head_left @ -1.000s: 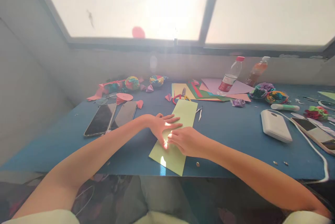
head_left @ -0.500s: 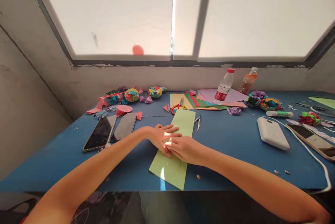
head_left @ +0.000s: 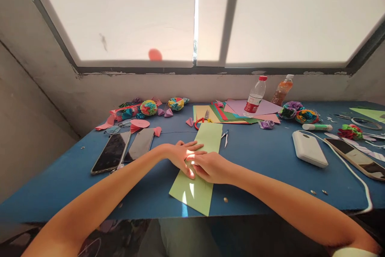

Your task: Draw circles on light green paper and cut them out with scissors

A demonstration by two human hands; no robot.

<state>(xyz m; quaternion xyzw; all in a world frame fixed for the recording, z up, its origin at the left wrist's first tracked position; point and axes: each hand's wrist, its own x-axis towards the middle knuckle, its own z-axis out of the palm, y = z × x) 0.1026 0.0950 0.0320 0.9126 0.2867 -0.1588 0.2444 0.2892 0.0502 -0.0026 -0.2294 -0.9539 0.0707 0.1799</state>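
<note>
Right hand (head_left: 210, 166) farther over left hand (head_left: 183, 154)

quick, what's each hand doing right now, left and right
Left hand: open, fingers spread flat on the green paper strip, pressing it to the blue table.
Right hand: curled on the same strip; grip cannot be told.

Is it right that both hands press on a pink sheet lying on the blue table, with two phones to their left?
Not quite: the sheet is light green, not pink. The head view shows the left hand and right hand pressing on it on the blue table, with two phones to their left.
</note>
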